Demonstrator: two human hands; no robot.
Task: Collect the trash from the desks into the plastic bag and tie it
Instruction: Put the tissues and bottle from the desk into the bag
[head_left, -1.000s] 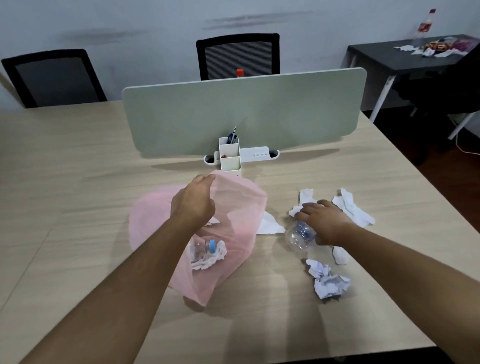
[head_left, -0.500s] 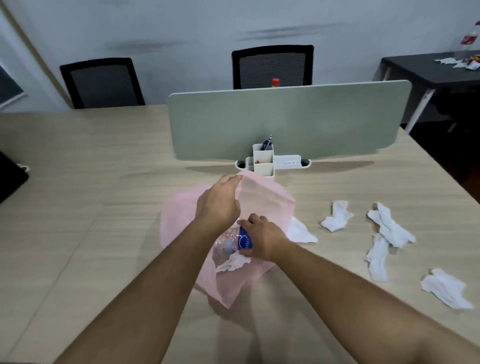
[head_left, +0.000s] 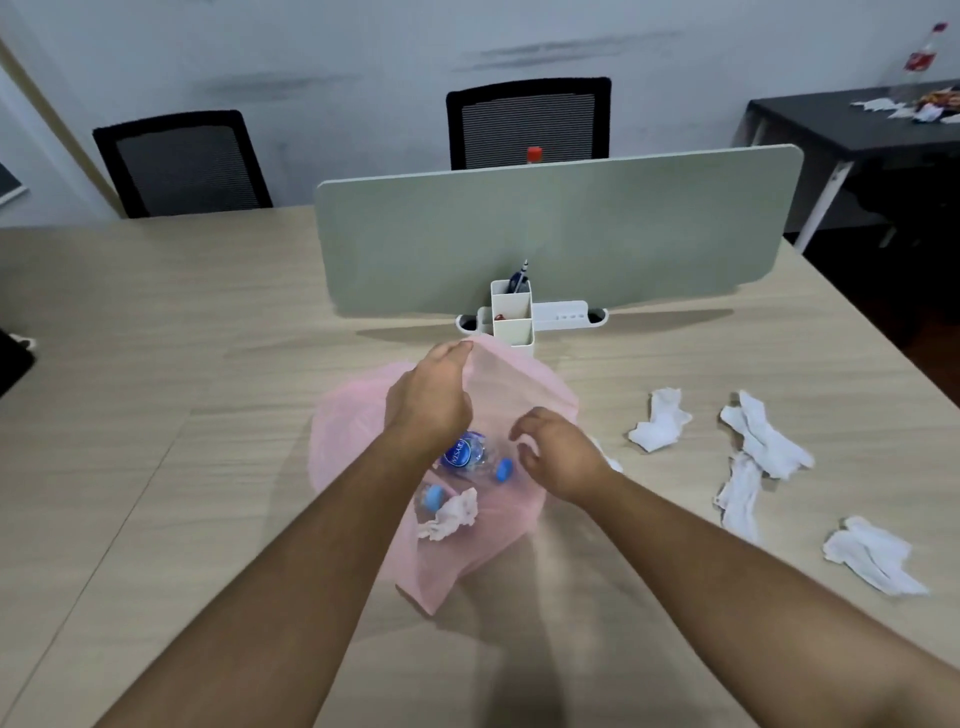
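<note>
While the bag (head_left: 353, 415) holds two bottles (head_left: 462, 453) (one tissue (head_left: 452, 514)), four tissues (head_left: 660, 426) lie apart.

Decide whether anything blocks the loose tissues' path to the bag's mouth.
Nothing visible does: bare desk separates the tissues from the pink bag, held open by the left hand; the right hand hovers there, empty.

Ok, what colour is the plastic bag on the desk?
The plastic bag is pale, see-through pink; the head view shows it best.
</note>
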